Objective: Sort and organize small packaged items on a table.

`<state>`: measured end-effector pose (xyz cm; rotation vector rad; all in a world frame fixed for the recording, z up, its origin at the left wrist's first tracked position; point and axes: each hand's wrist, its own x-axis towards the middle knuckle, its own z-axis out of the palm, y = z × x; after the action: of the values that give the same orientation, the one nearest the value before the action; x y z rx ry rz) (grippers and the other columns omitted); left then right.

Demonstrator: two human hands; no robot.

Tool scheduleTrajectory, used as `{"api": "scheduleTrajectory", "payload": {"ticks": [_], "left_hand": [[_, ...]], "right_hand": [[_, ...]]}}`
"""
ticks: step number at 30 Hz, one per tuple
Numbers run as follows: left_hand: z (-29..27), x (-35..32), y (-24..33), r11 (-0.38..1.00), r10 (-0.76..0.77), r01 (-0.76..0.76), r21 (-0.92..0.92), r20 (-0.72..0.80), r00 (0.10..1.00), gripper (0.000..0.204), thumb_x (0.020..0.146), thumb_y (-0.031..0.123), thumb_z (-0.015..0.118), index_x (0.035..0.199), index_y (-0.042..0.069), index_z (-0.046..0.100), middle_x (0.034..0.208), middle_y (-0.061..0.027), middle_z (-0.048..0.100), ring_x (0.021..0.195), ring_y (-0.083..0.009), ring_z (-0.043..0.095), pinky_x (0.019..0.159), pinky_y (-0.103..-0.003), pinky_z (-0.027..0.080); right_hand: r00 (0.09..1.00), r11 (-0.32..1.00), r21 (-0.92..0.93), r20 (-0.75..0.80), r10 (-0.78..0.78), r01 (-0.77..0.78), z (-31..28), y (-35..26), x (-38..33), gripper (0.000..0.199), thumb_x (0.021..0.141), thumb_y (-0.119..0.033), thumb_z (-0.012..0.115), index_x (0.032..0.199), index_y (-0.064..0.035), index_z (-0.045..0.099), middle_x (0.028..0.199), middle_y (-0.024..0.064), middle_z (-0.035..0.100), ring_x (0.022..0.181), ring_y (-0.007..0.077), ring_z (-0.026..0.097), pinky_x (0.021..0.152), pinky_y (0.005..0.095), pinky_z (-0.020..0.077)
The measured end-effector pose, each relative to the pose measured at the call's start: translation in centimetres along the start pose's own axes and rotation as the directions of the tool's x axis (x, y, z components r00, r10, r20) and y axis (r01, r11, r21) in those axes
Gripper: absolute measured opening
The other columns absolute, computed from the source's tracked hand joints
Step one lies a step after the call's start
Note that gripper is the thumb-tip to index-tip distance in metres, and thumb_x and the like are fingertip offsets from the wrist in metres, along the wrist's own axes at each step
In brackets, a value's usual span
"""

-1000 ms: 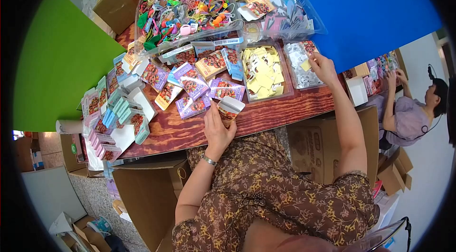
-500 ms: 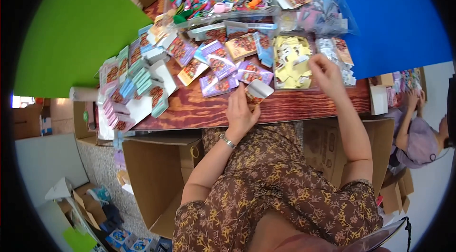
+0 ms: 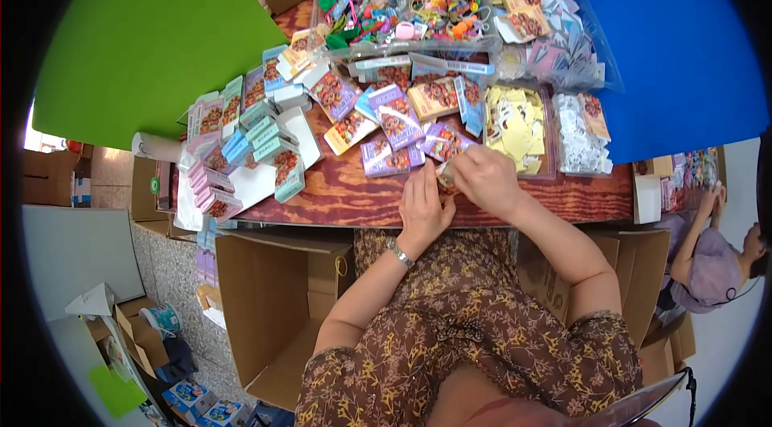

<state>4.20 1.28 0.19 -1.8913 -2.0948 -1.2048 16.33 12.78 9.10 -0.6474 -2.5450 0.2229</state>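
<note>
Near the table's front edge, my left hand [image 3: 425,206] grips a small open carton [image 3: 445,175], mostly hidden by my fingers. My right hand [image 3: 487,178] meets it from the right, fingers pinched together at the carton's upper end; whatever they hold is covered. Just beyond lie purple cartons [image 3: 398,123] and orange-yellow cartons [image 3: 434,97], some tilted on others. Right of these, a clear tray [image 3: 548,149] holds pale yellow paper pieces [image 3: 515,125]. Beside it stands a pile of small white packets [image 3: 581,141].
Mint, pink and blue cartons [image 3: 269,141] crowd the table's left. A large clear bin [image 3: 474,47] of colourful trinkets spans the back. Green [image 3: 145,41] and blue [image 3: 667,49] panels flank the table. An open cardboard box [image 3: 265,290] stands below; another person [image 3: 708,266] works at far right.
My right hand has come left and nearer, from above the yellow paper pieces to the carton in my left hand. The carton's white flap no longer shows. The whole view has shifted slightly.
</note>
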Motion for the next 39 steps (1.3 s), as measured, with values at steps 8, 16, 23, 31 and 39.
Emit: {"api": "scheduleTrajectory", "payload": {"ticks": [8, 16, 23, 31, 39], "left_hand": [[-0.7, -0.5, -1.1, 0.997, -0.069, 0.069, -0.027, 0.021, 0.997, 0.087, 0.072, 0.008, 0.074, 0.147, -0.015, 0.036, 0.12, -0.026, 0.058, 0.109, -0.0405, 0.058, 0.092, -0.046, 0.051], [-0.4, -0.3, -1.9, 0.997, -0.05, 0.05, -0.055, -0.004, 0.999, 0.092, 0.076, 0.014, 0.079, 0.149, -0.015, 0.033, 0.121, -0.0273, 0.058, 0.107, -0.0421, 0.059, 0.091, -0.047, 0.051], [-0.4, -1.5, -3.4, 0.99, -0.027, 0.025, -0.141, -0.017, 0.999, 0.095, 0.078, 0.017, 0.08, 0.151, -0.015, 0.028, 0.123, -0.0291, 0.057, 0.106, -0.0431, 0.059, 0.089, -0.048, 0.051], [-0.7, -1.0, -3.6, 0.991, -0.027, 0.025, -0.133, -0.009, 1.0, 0.094, 0.079, 0.019, 0.08, 0.149, -0.017, 0.029, 0.118, -0.0297, 0.057, 0.102, -0.0431, 0.059, 0.085, -0.048, 0.051], [-0.6, -1.4, -3.6, 0.987, -0.031, 0.032, -0.157, 0.007, 0.999, 0.095, 0.078, 0.018, 0.08, 0.15, -0.015, 0.028, 0.117, -0.0269, 0.058, 0.101, -0.0412, 0.06, 0.081, -0.047, 0.053]], "right_hand": [[0.938, 0.992, 0.024, 0.324, -0.123, 0.122, -1.0, -0.1, 2.3, 0.011, 0.085, -0.025, 0.068, 0.084, -0.0136, 0.066, 0.075, 0.0047, 0.068, 0.07, 0.0267, 0.072, 0.056, 0.0409, 0.0568], [0.98, 0.965, -0.196, 0.059, 0.188, -0.173, -3.3, 14.3, 18.2, 0.014, 0.091, -0.018, 0.067, 0.102, -0.0111, 0.073, 0.094, 0.0118, 0.074, 0.086, 0.0334, 0.071, 0.075, 0.0426, 0.0559], [0.923, 0.93, -0.04, -0.147, 0.357, -0.366, -0.5, 19.3, 24.8, 0.015, 0.092, -0.022, 0.064, 0.099, -0.0138, 0.074, 0.092, 0.012, 0.075, 0.089, 0.0352, 0.072, 0.077, 0.048, 0.0561], [0.918, 0.885, -0.263, -0.007, 0.396, -0.384, 0.5, 20.5, 29.4, 0.05, 0.085, -0.041, 0.073, 0.131, -0.0209, 0.067, 0.123, 0.0131, 0.064, 0.116, 0.0344, 0.064, 0.094, 0.0486, 0.0536], [0.933, 0.945, 0.008, 0.163, 0.322, -0.328, -1.2, 23.4, 31.2, 0.029, 0.092, -0.038, 0.072, 0.095, -0.0087, 0.071, 0.099, 0.0098, 0.073, 0.086, 0.0306, 0.07, 0.077, 0.0424, 0.055]]}}
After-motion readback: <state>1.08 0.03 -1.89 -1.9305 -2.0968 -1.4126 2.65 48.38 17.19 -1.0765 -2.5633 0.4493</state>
